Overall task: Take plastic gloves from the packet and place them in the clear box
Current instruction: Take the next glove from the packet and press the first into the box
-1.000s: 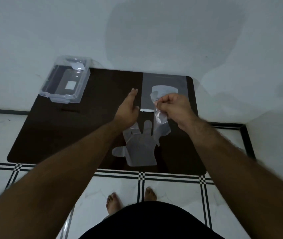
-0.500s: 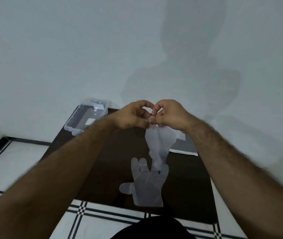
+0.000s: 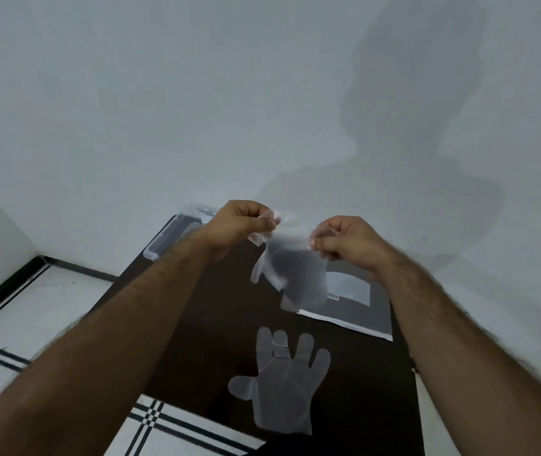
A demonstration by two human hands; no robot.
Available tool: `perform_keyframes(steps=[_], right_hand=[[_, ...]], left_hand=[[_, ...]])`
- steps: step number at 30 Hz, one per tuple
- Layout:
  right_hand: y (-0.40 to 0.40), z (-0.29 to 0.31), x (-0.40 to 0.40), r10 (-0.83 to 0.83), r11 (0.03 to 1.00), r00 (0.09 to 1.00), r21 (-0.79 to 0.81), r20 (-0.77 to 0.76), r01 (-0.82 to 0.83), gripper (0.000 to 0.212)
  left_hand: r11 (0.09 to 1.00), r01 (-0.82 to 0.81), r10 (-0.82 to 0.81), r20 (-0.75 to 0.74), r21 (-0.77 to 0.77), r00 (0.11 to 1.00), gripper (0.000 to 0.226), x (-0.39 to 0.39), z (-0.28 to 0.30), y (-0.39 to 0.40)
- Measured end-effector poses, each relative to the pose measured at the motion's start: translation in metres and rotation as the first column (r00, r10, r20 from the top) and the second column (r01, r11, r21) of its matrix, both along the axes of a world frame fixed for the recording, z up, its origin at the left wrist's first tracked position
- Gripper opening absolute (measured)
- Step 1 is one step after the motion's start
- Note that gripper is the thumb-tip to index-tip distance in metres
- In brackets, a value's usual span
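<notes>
Between the pinching fingertips of the left hand (image 3: 239, 225) and right hand (image 3: 344, 241), a thin translucent plastic glove (image 3: 290, 274) hung stretched by its top edge. Below them lay a second flat clear glove (image 3: 282, 386) and the grey packet (image 3: 354, 301) on open dark table (image 3: 209, 324); the clear plastic box (image 3: 170, 238) sat behind the left wrist.

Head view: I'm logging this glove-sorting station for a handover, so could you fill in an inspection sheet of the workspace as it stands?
Surface: dark table against a pale wall.
Job's things: one plastic glove lies flat on the table; a second glove is held in the air; packet lies flat at the far right; clear box at the far left corner, largely hidden behind the left forearm.
Clutter: nothing seen.
Grippers: left hand and right hand each pinch the held glove's top edge.
Cables: nothing seen.
Surroundings: white tiled floor with black lines.
</notes>
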State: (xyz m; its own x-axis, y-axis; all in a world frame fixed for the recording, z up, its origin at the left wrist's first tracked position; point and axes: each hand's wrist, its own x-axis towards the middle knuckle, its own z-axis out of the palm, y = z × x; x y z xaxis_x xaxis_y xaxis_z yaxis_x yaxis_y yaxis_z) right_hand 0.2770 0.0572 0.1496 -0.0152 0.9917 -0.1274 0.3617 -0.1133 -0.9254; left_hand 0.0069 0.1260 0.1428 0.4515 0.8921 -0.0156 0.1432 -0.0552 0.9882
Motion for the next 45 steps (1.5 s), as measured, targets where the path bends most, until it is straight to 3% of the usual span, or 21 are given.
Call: perform_keyframes(steps=[3,5,11,16,21,28,32,37,45], right_hand=[[0.019,0.002,-0.008,-0.002,1.000,0.998,-0.003,-0.068,0.002,0.008],[0.034,0.002,-0.017,0.000,1.000,0.996,0.001,-0.084,0.000,0.007],[0.086,-0.006,-0.059,0.044,0.997,0.994,-0.059,-0.100,-0.050,0.007],[0.138,-0.020,-0.111,0.051,0.990,0.998,-0.129,-0.041,-0.056,0.015],[0.204,-0.043,-0.169,-0.001,0.979,1.000,-0.202,0.012,0.003,0.017],[0.293,-0.062,-0.230,-0.147,0.945,0.985,-0.307,-0.094,0.112,0.016],[0.333,-0.058,-0.244,-0.200,0.951,0.976,-0.256,-0.084,0.173,0.020],[0.366,-0.046,-0.247,-0.261,0.950,0.957,-0.214,-0.130,0.230,0.006],[0.356,-0.028,-0.241,-0.236,0.957,0.957,0.133,-0.171,0.260,0.008]], left_hand=[[0.997,-0.080,0.081,0.035,-0.023,0.996,0.026,-0.016,-0.005,-0.001],[0.992,-0.125,0.126,0.032,-0.024,0.992,0.020,-0.029,-0.007,-0.001],[0.968,-0.252,0.251,-0.095,-0.001,0.963,0.018,-0.088,-0.011,0.019],[0.970,-0.242,0.238,-0.183,-0.001,0.954,0.026,-0.149,-0.029,0.077],[0.976,-0.216,0.194,-0.301,-0.042,0.934,0.016,-0.206,-0.052,0.157],[0.991,-0.135,0.126,-0.352,-0.001,0.927,0.015,-0.254,-0.070,0.273],[0.999,-0.053,0.051,-0.392,0.006,0.918,0.015,-0.258,-0.072,0.336],[0.999,-0.002,0.013,-0.333,0.032,0.943,0.010,-0.245,-0.057,0.390],[0.909,0.033,0.016,-0.115,0.415,0.993,0.005,-0.250,-0.037,0.399]])
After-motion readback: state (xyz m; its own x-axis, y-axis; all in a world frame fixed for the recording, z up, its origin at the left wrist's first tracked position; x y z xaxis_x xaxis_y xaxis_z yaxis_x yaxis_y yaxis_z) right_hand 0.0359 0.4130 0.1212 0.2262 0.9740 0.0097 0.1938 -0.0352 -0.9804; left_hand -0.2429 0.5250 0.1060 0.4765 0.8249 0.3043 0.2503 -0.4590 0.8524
